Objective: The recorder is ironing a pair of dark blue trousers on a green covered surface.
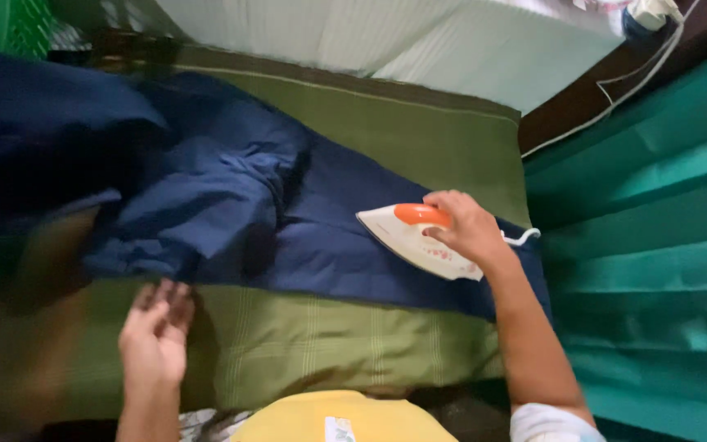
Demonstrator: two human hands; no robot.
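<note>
A dark blue garment (206, 188) lies spread and partly bunched across an olive green cloth (329, 344) that covers the work surface. My right hand (466, 227) grips the orange handle of a white iron (411, 241), which rests flat on the right part of the blue garment. My left hand (155, 331) lies flat on the green cloth, fingers together, touching the lower edge of the garment. The left side of the garment is heaped and blurred.
Teal fabric (656, 245) hangs along the right side. A white cord (615, 102) runs to the upper right corner. A pale striped cloth (419, 41) lies beyond the far edge. My yellow shirt (345, 417) shows at the bottom.
</note>
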